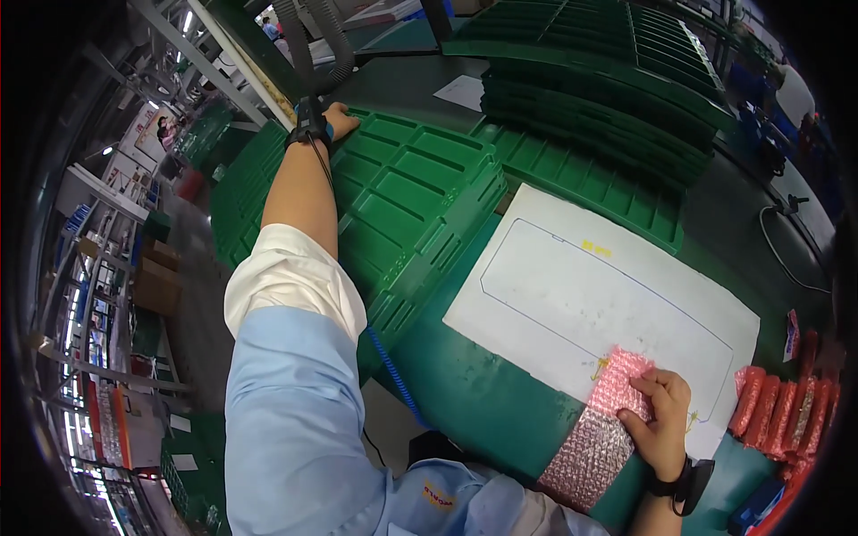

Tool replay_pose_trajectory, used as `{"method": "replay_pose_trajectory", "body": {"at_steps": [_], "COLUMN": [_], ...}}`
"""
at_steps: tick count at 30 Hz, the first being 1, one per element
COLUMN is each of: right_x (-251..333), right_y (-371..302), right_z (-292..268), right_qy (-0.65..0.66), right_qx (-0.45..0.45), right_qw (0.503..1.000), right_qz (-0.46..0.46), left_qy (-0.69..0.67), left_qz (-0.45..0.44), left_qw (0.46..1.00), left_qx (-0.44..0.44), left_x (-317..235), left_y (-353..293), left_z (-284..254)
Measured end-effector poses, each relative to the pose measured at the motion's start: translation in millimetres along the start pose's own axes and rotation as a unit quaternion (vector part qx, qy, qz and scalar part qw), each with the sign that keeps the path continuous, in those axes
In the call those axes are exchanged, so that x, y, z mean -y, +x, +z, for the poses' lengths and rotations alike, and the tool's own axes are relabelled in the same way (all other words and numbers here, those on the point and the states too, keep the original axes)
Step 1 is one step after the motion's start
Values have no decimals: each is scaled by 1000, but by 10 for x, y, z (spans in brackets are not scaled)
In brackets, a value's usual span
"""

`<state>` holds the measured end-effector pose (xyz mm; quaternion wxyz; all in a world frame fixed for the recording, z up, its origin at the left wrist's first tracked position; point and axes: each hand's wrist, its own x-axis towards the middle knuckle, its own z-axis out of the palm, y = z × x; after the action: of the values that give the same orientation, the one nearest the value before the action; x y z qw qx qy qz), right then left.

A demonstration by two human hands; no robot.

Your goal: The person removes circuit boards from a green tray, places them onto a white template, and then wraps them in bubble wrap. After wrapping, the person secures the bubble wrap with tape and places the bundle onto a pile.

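Observation:
My left hand [340, 122] reaches far out to the back edge of a green plastic crate [407, 174], its fingers curled over that rim. This crate tops a stack and has a ribbed surface with rectangular recesses. At the lower right, my right hand [661, 420] is closed on the edge of a pink bubble-wrap bag [594, 438], thumb on one side and fingers over the top. The bag hangs over the near edge of a white board [572, 286] with a blue outline drawn on it. Whatever the bag contains cannot be made out.
More green crates [599, 116] are stacked at the back right. Several rolled pink bubble-wrap packs [773, 411] lie on the right of the green table [500, 393]. A blue coiled cord [393, 371] runs beside me; a grey hose [331, 45] hangs behind the left crates.

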<state>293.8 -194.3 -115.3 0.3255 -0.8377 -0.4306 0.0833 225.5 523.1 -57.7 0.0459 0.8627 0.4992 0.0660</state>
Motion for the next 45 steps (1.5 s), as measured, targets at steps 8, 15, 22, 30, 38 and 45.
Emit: {"method": "replay_pose_trajectory", "body": {"at_steps": [8, 15, 22, 30, 38, 45], "right_x": [-1, -74, -164, -194, -243, -248], "right_y": [15, -33, -6, -21, -7, -6], "right_z": [58, 50, 115, 174, 173, 191], "right_qy": [21, 12, 41, 55, 56, 64], "right_qx": [-16, -42, -65, -70, -62, -75], "right_qw": [999, 998, 994, 990, 990, 989], "right_qz": [-22, -36, -81, -110, -110, -112], "left_qy": [-111, -538, -549, -127, -91, -42], "left_qz": [121, 208, 268, 230, 175, 269], "left_qw": [958, 817, 789, 964, 976, 958], "left_qx": [-236, 28, 70, -46, -92, -87], "left_x": [252, -792, -368, 562, 648, 697], "left_y": [142, -1587, -3902, -4924, -4983, -4839], "left_z": [-419, -951, -1158, -676, -484, -487]}}
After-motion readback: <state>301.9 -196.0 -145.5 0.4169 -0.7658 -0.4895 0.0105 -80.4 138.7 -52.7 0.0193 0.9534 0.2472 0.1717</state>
